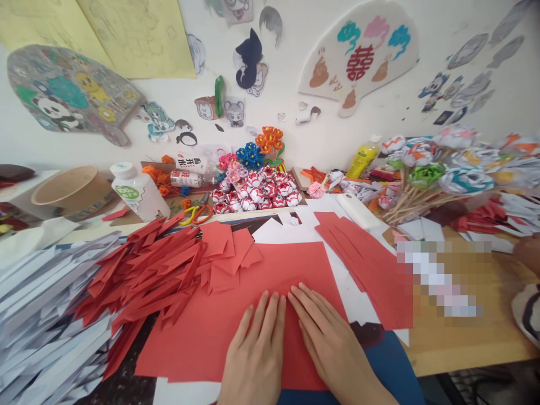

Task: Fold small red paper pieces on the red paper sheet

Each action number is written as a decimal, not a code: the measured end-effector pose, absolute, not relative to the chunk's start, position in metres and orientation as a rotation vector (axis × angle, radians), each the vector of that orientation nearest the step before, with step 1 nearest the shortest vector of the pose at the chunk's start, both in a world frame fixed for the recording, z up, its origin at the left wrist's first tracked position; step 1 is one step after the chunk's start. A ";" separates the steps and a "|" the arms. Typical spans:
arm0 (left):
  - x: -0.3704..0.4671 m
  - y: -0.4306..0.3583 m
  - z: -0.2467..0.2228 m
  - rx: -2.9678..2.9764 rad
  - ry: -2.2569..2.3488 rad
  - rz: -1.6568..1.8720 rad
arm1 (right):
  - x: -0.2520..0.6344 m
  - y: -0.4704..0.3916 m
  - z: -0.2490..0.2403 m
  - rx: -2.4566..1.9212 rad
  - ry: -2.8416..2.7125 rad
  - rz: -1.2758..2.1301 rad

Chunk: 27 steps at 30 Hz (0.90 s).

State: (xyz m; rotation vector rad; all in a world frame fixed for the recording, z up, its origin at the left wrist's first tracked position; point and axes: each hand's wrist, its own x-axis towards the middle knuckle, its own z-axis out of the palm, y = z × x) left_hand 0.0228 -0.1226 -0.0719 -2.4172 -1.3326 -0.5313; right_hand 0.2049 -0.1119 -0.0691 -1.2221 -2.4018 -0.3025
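A large red sheet of paper [189,343] lies flat before me. My left hand [257,346] rests on it with the fingers stretched out. Close beside it, my right hand [331,340] also lies on the sheet, fingers extended and angled toward the left. Small red paper pieces [221,242] overlap the sheet's far left part. Left of them is a heap of folded red paper strips [147,275], and nearer the left edge a pile of folded white strips [50,320]. More red paper [367,264] lies to the right, over white sheets.
Behind the paper are scissors [196,215], a white bottle [139,194] and red-and-white paper flowers [257,191]. A yellow bottle [363,157] and a bunch of stemmed paper flowers [426,174] stand at right. Another person's hand [527,253] shows at the right edge.
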 end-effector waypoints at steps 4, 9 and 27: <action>0.023 -0.122 -0.071 -2.421 -1.349 -0.538 | 0.206 -0.111 -0.069 -1.263 -2.452 -0.231; 0.023 -0.121 -0.071 -2.433 -1.355 -0.538 | 0.207 -0.111 -0.069 -1.279 -2.500 -0.199; 0.038 -0.125 -0.068 -2.285 -1.395 -0.457 | 0.198 -0.103 -0.065 -1.260 -2.381 -0.161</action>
